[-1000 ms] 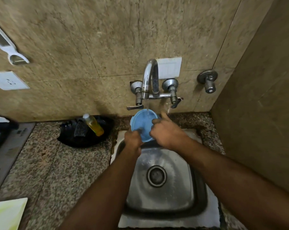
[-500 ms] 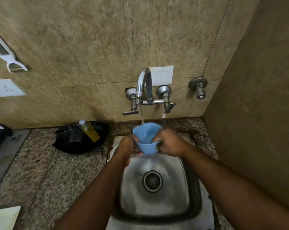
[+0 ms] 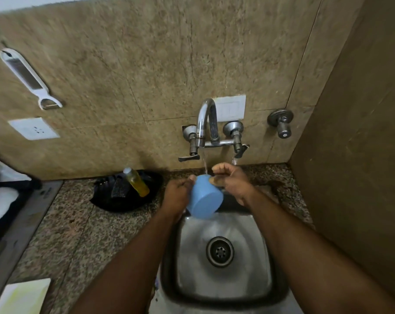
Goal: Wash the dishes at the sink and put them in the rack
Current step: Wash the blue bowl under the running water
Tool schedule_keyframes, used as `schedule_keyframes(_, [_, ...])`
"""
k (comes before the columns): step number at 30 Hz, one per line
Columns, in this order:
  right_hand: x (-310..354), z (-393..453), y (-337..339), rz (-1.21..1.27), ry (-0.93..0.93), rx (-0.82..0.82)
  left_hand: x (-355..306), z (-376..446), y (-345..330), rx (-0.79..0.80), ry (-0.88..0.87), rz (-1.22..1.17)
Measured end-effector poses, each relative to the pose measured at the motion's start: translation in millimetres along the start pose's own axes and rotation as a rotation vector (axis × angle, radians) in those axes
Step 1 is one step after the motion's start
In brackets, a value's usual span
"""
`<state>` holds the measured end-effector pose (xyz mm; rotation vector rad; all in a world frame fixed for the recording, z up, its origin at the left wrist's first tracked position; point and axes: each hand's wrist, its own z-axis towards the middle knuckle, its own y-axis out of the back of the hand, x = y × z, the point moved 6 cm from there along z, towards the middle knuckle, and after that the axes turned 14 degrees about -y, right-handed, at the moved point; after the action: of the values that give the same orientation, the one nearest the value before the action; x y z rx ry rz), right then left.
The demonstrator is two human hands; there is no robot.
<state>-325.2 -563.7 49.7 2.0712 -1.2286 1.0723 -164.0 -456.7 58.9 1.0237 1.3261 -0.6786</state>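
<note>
Steel sink below; blue cup gripped by left hand, tilted under tap stream for rinsing, right hand loosely curled at rim.

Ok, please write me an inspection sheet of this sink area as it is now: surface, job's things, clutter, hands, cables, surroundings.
Surface: speckled granite counter with a steel sink set in it.
Job's things: blue cup held tilted over the sink, base toward the camera; tap running; no rack seen.
Clutter: yellow bottle lying in a black tray; white board at the near left.
Hands: left hand grips the cup; right hand touches its far rim.
Cables: nothing seen.
Surroundings: tiled wall with a socket, a hanging peeler, a switch plate and a spare valve.
</note>
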Motion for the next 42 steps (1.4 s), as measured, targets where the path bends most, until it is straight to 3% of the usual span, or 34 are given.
schedule_keyframes(5, [8.5,-22.2,-19.3,-0.470,0.364,-0.418,-5.9,0.4,-17.6,-0.086,0.106,-0.131])
schedule_keyframes(8, [15.6,-33.0,-32.8,-0.680,0.533,-0.453,-7.2,2.6,-31.2,0.008,0.150,-0.161])
schedule_keyframes(13, [32.7,-29.9,-30.8,-0.790,0.608,-0.360,-6.9,1.8,-35.0,-0.037,0.367,-0.391])
schedule_keyframes(17, [29.1,-38.5,-43.2,-1.067,0.600,-0.579,-16.3,1.9,-39.5,-0.074,0.396,-0.510])
schedule_keyframes(20, [28.0,-44.2,-49.2,-1.048,0.533,-0.607,-23.2,-1.8,-43.1,-0.099,0.438,-0.572])
schedule_keyframes(23, [29.2,-58.8,-59.8,-1.081,0.787,-0.648,-25.7,1.1,-39.7,-0.117,0.465,-0.644])
schedule_keyframes(24, [27.6,-59.6,-61.4,-1.066,0.779,-0.607,-25.0,5.0,-37.6,-0.138,0.460,-0.615])
schedule_keyframes(27, [29.1,-51.8,-59.1,-0.931,0.666,-0.506,-32.6,3.0,-33.0,-0.215,0.326,-0.404])
schedule_keyframes(29, [38.5,-39.2,-50.9,-0.797,0.498,-0.449,-40.4,-2.8,-34.0,-0.240,0.203,-0.305])
schedule_keyframes(31, [46.1,-19.3,-42.1,-0.788,0.283,-0.361,-39.2,-7.8,-36.3,-0.240,0.090,-0.270])
schedule_keyframes(33, [51.3,-14.0,-40.6,-0.816,0.206,-0.341,-40.3,-15.8,-37.3,-0.239,0.102,-0.324])
schedule_keyframes(35, [54.9,-24.8,-43.8,-0.825,0.279,-0.410,-40.8,-17.5,-41.0,-0.184,0.234,-0.524])
schedule_keyframes(37, [50.5,-43.8,-54.7,-0.925,0.474,-0.491,-45.3,-13.7,-38.5,-0.114,0.369,-0.659])
schedule_keyframes(40, [36.8,-69.6,-68.7,-1.024,0.749,-0.496,-43.1,5.1,-25.1,-0.125,0.446,-0.614])
schedule_keyframes(42, [34.5,-69.7,-67.1,-0.950,0.750,-0.490,-40.0,10.0,-25.2,-0.177,0.426,-0.495])
